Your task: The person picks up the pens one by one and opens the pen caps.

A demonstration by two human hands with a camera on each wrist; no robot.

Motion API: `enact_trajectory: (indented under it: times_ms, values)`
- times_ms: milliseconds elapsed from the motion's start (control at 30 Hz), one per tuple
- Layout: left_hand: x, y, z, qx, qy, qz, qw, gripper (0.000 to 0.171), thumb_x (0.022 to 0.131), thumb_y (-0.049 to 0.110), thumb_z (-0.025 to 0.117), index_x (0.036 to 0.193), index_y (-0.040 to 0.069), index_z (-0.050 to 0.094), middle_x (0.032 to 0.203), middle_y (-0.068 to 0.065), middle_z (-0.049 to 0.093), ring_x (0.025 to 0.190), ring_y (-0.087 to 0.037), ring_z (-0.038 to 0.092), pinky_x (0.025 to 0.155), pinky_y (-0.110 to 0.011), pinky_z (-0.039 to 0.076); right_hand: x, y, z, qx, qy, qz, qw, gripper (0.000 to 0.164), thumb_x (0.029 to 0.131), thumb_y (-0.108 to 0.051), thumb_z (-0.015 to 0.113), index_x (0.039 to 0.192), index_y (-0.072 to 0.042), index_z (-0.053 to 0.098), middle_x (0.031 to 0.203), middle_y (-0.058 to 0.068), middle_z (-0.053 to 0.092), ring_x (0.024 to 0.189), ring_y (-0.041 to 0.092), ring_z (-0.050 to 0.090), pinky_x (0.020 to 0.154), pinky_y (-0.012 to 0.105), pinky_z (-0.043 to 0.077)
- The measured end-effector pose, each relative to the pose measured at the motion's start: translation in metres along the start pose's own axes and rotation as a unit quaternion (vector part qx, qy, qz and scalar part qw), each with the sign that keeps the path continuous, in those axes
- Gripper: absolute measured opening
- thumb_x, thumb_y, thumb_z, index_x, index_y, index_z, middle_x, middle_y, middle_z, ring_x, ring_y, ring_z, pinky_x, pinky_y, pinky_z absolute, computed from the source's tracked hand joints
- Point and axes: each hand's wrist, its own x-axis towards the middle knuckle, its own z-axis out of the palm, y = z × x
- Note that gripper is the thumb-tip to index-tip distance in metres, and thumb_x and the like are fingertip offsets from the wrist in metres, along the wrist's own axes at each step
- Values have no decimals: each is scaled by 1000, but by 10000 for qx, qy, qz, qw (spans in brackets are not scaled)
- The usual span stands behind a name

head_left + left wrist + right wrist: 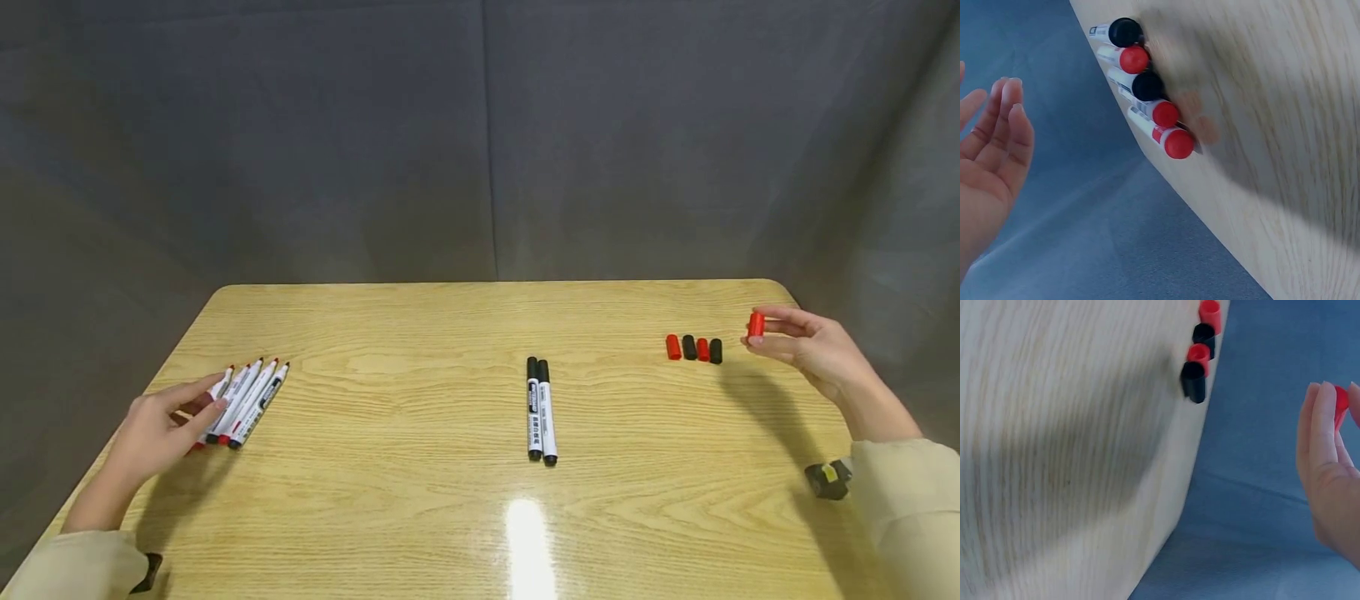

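Note:
My right hand point(821, 354) pinches a red marker cap point(757, 324) between thumb and fingertips, raised above the table at the right. Just left of it, a red cap point(673, 347), a black cap point(689, 347), another red cap point(702, 349) and another black cap point(716, 351) stand in a row. At the far left, my left hand point(153, 433) hovers over several uncapped whiteboard markers point(258, 406) lying side by side. From the left wrist, this hand point(991, 156) appears empty, fingers loosely bent and apart from the red and black marker ends point(1179, 144).
Two capped black markers point(534, 417) lie side by side near the middle of the wooden table point(397, 500). Dark grey cloth point(337, 150) hangs behind the table and along both sides.

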Motion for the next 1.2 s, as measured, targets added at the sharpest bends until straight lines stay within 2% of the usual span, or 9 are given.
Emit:
enact_trajectory:
  times_ms: [133, 267, 433, 600, 667, 867, 933, 1067, 1200]
  values:
    - [-1, 4, 1, -153, 150, 124, 9997, 34, 83, 7, 64, 115, -6, 60, 77, 2, 62, 62, 5, 53, 50, -13, 44, 11, 12, -12, -148, -69, 49, 9999, 44, 81, 5, 64, 118, -17, 55, 103, 5, 55, 91, 21, 64, 79, 32, 49]
    - [-1, 9, -2, -282, 289, 233, 9989, 34, 84, 7, 63, 116, -4, 60, 79, 11, 60, 62, 5, 54, 51, -12, 44, 6, 2, 2, -310, -331, 159, 9988, 36, 82, 5, 63, 109, -18, 57, 97, 5, 55, 85, 19, 65, 75, 31, 51]
    - [0, 18, -4, -362, 327, 394, 9980, 33, 84, 8, 64, 115, -2, 62, 80, -4, 66, 64, 5, 55, 54, -11, 44, 2, -11, 21, -1420, -268, 612, 9876, 31, 85, -2, 62, 99, -29, 55, 90, 0, 55, 79, 14, 64, 71, 27, 52]
    - [2, 28, -2, -505, 290, 654, 9962, 34, 82, 2, 64, 116, 4, 62, 83, -11, 65, 69, 6, 54, 55, -11, 44, 5, -9, 21, -2060, -238, 832, 9747, 42, 86, -10, 63, 122, -5, 43, 87, 0, 56, 78, 12, 64, 71, 28, 52]
    - [3, 32, -1, -518, 312, 785, 9951, 35, 81, 1, 65, 115, 5, 63, 86, -11, 66, 70, 6, 53, 56, -11, 44, 7, -6, 19, -2086, -294, 885, 9735, 49, 86, -11, 63, 126, 3, 37, 86, -3, 58, 78, 11, 63, 70, 29, 52]
    - [4, 40, 0, -319, 265, 1072, 9934, 35, 79, -1, 66, 114, 1, 64, 89, -16, 66, 72, 4, 54, 57, -11, 44, 10, 1, 13, -1313, -450, 1182, 9832, 30, 84, -2, 63, 108, -14, 51, 86, -2, 61, 78, 13, 64, 71, 29, 52]
    - [5, 42, 0, -255, 213, 1060, 9938, 34, 79, 0, 66, 113, -2, 63, 86, -13, 66, 71, 4, 53, 57, -11, 43, 12, 2, 13, -1275, -516, 1247, 9826, 38, 84, 0, 62, 118, -7, 48, 88, -1, 61, 79, 14, 65, 73, 30, 52]
    - [7, 48, 0, -202, 127, 1067, 9940, 33, 79, 1, 66, 112, -3, 63, 80, -5, 64, 69, 2, 52, 57, -12, 43, 13, 6, 12, -1404, -606, 1321, 9794, 64, 86, -1, 60, 133, 15, 21, 89, -1, 61, 81, 15, 65, 74, 31, 51]
    - [8, 51, 3, -170, 69, 1106, 9937, 33, 79, 2, 67, 112, -1, 64, 78, -1, 63, 69, 2, 52, 56, -12, 43, 14, 10, 5, -1161, -935, 1206, 9815, 67, 85, -6, 63, 133, 16, 22, 88, 0, 64, 81, 16, 65, 73, 30, 52]
